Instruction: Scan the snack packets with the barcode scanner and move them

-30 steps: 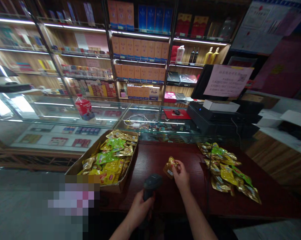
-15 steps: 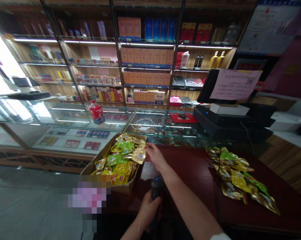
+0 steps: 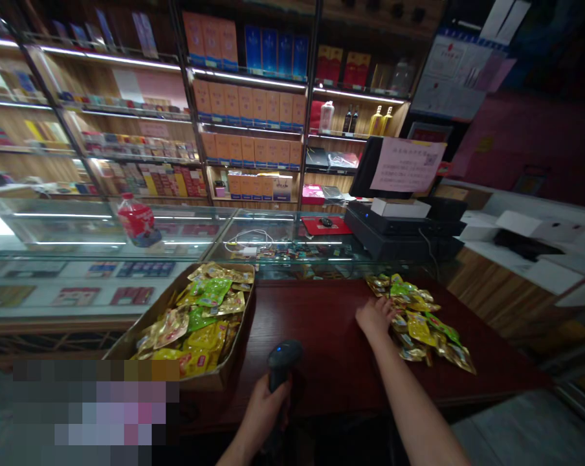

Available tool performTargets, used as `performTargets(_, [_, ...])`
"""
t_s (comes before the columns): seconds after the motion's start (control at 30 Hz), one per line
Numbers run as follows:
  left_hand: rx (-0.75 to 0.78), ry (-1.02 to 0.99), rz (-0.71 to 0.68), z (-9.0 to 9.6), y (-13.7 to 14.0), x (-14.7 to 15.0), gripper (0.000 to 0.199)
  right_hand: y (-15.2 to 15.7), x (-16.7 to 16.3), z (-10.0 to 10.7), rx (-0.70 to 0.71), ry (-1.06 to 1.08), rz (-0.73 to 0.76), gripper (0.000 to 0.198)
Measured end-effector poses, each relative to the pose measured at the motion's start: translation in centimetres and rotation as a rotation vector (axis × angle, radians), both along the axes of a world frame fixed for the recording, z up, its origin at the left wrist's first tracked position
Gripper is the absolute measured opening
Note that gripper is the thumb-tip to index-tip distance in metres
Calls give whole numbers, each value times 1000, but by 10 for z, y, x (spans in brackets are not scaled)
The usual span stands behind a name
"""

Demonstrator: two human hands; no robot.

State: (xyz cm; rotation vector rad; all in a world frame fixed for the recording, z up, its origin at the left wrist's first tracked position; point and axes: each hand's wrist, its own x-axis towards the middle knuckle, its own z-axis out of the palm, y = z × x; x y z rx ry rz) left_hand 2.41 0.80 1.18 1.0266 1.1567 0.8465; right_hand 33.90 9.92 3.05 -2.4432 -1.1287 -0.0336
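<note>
The right hand (image 3: 376, 317) has swung away from the box (image 3: 215, 380), where it held a gold pouch half a second ago, and is now at the pile of pouches (image 3: 421, 329) on the right of the tabletop (image 3: 312, 323); its fingers are spread loosely over the pile's left edge, and I cannot tell whether they grip a pouch. The left hand (image 3: 266, 406) stays wrapped around the handle of a dark scanner (image 3: 283, 355), its head raised between box and pile; a gold pouch (image 3: 169, 329) now lies across the left part of the box, on top of the others; I judge that one pouch has been dealt with and that the work is back at the pile, with several pouches left there.

The tabletop is dark reddish wood, bare between the box on the left and the pile on the right; behind it runs a glass display case (image 3: 190, 226), with a red-labelled bottle (image 3: 137, 221), a white cable (image 3: 248, 244) and a mouse (image 3: 325, 221) on a red mat (image 3: 338, 227); to the right of these stands a monitor with a printed sheet (image 3: 406, 167) on it; lit shelves (image 3: 246, 74) of orange cartons (image 3: 246, 102) and bottles line the back wall; the lower left corner is masked.
</note>
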Motion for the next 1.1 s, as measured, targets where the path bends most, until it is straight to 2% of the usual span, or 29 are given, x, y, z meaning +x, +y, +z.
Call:
performTargets(0.07, [-4,-3,3,0,0,0,37,-7,23,-7,-142,-123,-41,48])
performTargets(0.13, [5,-4,3,-1,-1,0,36,-11,32,-12,-245,-220,-45,45])
performTargets(0.2, [15,-1,3,-1,-1,0,36,-14,26,-12,-329,-338,-25,44])
performTargets(0.27, [13,2,3,-1,0,0,36,-17,7,-10,-282,-395,59,45])
performTargets(0.33, [4,-2,6,-1,0,0,36,-21,-23,-8,-169,-372,262,48])
performTargets(0.47, [-1,-5,34,0,-1,1,37,-32,-87,-14,-7,-138,838,49])
performTargets(0.5, [-2,-5,41,1,-1,1,37,-34,-98,-17,24,-70,929,48])
performTargets(0.57, [-8,-8,46,3,-2,0,35,-36,-111,-26,99,60,1010,44])
performTargets(0.63, [-14,-23,45,5,-3,0,34,-35,-113,-33,198,160,964,40])
performTargets(0.67, [-16,-31,46,5,-4,0,34,-35,-112,-37,251,175,889,39])
performTargets(0.73, [-17,-45,46,6,-5,-1,35,-35,-108,-42,309,123,645,34])
performTargets(0.77, [-18,-49,46,6,-5,-1,34,-35,-106,-45,300,74,510,35])
performTargets(0.83, [-24,-53,43,4,-5,-1,34,-37,-105,-50,221,-8,322,51])
performTargets(0.87, [-29,-56,41,3,-5,-1,34,-38,-105,-53,176,-30,296,57])
performTargets(0.93, [-38,-61,41,1,-5,-1,35,-39,-105,-58,134,-37,346,58])
performTargets(1.03, [-44,-59,44,-3,-3,-2,37,-38,-104,-63,237,84,443,50])
performTargets(1.1, [-48,-57,43,-6,-2,-2,38,-37,-100,-64,352,299,496,44])
